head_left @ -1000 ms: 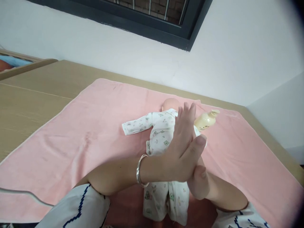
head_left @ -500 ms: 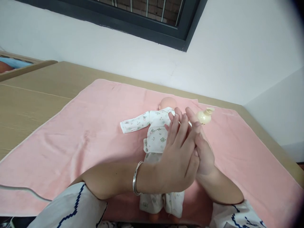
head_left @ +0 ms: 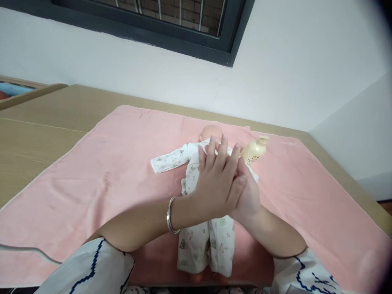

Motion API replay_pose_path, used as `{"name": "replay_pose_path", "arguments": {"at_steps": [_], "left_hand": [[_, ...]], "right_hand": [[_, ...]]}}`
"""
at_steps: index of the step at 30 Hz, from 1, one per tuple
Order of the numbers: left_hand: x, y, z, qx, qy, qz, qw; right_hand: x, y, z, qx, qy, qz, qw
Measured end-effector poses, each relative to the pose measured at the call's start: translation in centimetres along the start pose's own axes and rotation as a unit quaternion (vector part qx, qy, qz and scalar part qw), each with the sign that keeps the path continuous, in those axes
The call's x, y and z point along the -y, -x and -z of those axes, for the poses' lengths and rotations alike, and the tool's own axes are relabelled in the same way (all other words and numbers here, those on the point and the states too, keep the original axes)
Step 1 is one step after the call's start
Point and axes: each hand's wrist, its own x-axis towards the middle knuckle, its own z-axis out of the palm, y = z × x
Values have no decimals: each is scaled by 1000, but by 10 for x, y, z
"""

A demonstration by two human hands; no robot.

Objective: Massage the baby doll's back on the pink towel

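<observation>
Over the doll (head_left: 192,247), I hold my left hand (head_left: 214,185), fingers extended, against my right hand (head_left: 249,200), whose finger curl I cannot tell. The bottle (head_left: 254,152) sits beside the doll's upper body. For even contact, align palms fully.

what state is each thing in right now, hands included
Left hand, open, laid across the right hand
Right hand, partly covered, closure unclear
Silver bangle, worn
Baby doll, lying, dressed
Pump bottle, pump attached, tilt unclear
Pink cloth, spread out, creased
Window, barred, open or shut unclear
Cable, slack
</observation>
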Motion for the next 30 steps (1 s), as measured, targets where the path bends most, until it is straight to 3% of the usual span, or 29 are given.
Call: {"name": "replay_pose_path", "arguments": {"at_steps": [4, 8, 13, 15, 17, 19, 22, 25, 27, 30], "left_hand": [[1, -16, 20, -21, -85, -29, 996], [17, -31, 30, -14, -98, -60, 993], [70, -40, 28, 14, -144, -72, 987], [97, -42, 28, -20, -117, -53, 991], [121, -43, 29, -74, -58, -33, 995], [140, -43, 30, -123, -15, -14, 992], [160, -42, 29, -160, -11, -1, 987], [175, -41, 27, -155, -45, -37, 986], [183, -40, 26, -144, -72, -62, 985], [189, -39, 25, -137, -107, -74, 982]], "right_hand": [[8, 11, -7, 67, -23, -26, 997], [24, 13, 5, 96, -58, -41, 993], [18, -6, 21, 43, -63, -47, 996], [7, -20, 25, 13, -33, 8, 999], [-6, -33, 27, -13, 65, 88, 994], [-20, -44, 29, -6, 245, 138, 960], [-39, -57, 31, 83, 499, 114, 855], [-53, -74, 38, 148, 612, 115, 769], [-59, -88, 45, 148, 638, 129, 744], [-64, -96, 50, 92, 656, 89, 744]]}}
